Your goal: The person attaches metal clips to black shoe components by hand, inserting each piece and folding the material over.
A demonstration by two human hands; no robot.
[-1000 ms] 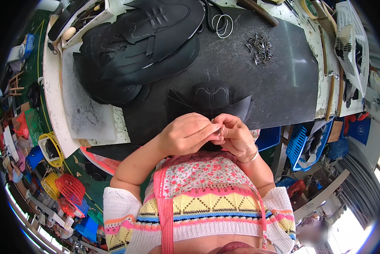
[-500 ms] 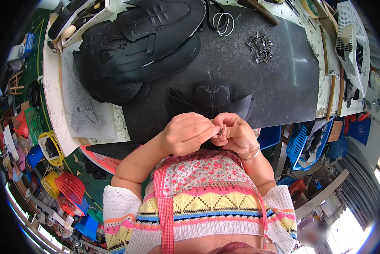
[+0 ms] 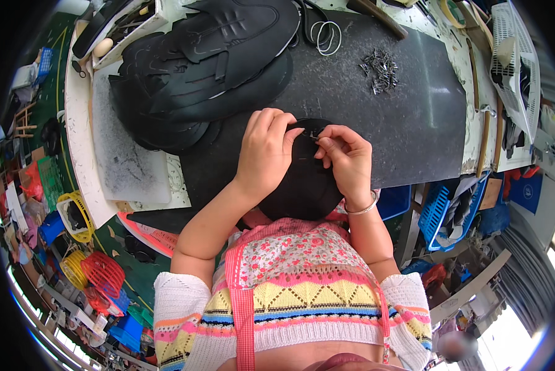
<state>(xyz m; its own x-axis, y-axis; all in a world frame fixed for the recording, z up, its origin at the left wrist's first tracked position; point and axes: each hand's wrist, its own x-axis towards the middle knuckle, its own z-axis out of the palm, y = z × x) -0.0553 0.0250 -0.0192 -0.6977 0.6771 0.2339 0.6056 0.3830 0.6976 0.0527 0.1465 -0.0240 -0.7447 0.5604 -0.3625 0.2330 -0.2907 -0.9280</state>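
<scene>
Over the near part of the black mat (image 3: 426, 130), the left hand (image 3: 264, 153) and right hand (image 3: 353, 162) hid part of what lay between their fingertips, so I couldn't identify it. On the mat's right half, the dark metallic bits (image 3: 379, 71) were too small for me to separate. Over the mat's left end, the stack of black pieces (image 3: 228, 68) covered its own lower layers. At the mat's far edge, my view cut off a brown rod (image 3: 377, 17).

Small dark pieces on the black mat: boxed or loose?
Loose: the small dark pieces lie heaped directly on the black mat, with no container around them.
</scene>
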